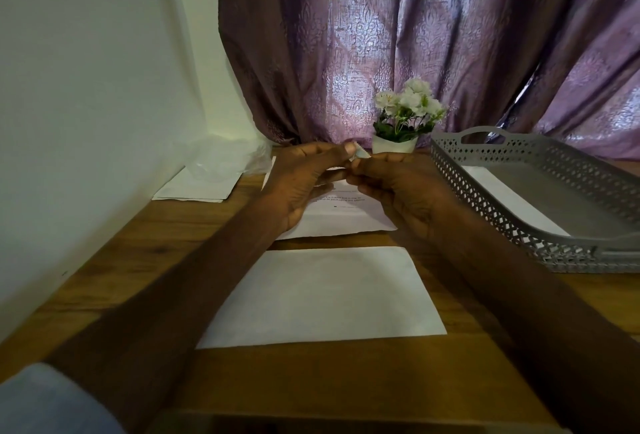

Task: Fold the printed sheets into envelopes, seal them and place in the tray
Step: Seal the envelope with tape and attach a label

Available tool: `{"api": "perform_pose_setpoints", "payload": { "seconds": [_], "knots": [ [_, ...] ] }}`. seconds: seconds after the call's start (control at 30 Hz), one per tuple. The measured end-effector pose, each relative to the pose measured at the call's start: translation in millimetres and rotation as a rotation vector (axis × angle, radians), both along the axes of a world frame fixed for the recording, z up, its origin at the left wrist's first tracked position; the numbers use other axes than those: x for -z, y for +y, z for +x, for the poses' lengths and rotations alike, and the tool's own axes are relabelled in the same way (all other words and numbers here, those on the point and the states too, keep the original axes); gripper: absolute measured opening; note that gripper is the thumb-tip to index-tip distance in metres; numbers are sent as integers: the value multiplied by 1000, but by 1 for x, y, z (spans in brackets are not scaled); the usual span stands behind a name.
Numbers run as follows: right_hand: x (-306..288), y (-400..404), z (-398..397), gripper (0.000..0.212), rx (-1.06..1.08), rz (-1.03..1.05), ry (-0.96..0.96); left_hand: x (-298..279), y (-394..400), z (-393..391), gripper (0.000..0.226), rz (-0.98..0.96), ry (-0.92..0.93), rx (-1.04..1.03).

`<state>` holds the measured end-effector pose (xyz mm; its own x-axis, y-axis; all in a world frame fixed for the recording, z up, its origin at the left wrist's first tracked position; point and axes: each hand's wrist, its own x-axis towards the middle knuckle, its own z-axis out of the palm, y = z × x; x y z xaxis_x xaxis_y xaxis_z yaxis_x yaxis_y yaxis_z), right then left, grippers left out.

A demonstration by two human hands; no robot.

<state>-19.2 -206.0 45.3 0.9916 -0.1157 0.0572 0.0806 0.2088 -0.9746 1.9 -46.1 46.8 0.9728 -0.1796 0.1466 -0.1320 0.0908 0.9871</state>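
Note:
A white envelope [325, 295] lies flat on the wooden table in front of me. Beyond it sits a stack of printed sheets [341, 217], partly hidden by my hands. My left hand [304, 184] and my right hand [398, 187] meet above that stack, both pinching a small pale piece with a serrated edge [361, 154], like a stamp or sticker. The grey perforated tray [554, 225] stands at the right with a white envelope [498, 191] lying inside it.
A small white pot of white flowers [405, 118] stands at the back centre against a purple curtain. More white papers and a clear plastic bag [211, 173] lie at the back left by the white wall. The table's front edge is near my body.

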Motion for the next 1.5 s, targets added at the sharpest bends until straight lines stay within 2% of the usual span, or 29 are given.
{"api": "perform_pose_setpoints", "payload": {
  "seconds": [0.17, 0.33, 0.57, 0.9, 1.1, 1.5],
  "knots": [
    [-1, 0, 1, 12, 24, -31, 37, 0, -1, 1, 30, 38, -48, -19],
    [-2, 0, 0, 10, 26, -26, 44, -2, 4, 4, 18, 70, -26, 32],
    [2, 1, 5, 7, 73, -41, 32, -3, 3, 4, 29, 59, -17, -35],
    [0, 2, -1, 7, 77, -54, 57, -3, 2, 1, 27, 88, -47, -56],
    [-5, 1, -8, 17, 25, 9, 12, -5, 9, 4, 29, 94, -15, -11],
    [-3, 2, -9, 14, 70, 7, 59, 0, 7, 9, 15, 107, -63, 10]
  ]
}}
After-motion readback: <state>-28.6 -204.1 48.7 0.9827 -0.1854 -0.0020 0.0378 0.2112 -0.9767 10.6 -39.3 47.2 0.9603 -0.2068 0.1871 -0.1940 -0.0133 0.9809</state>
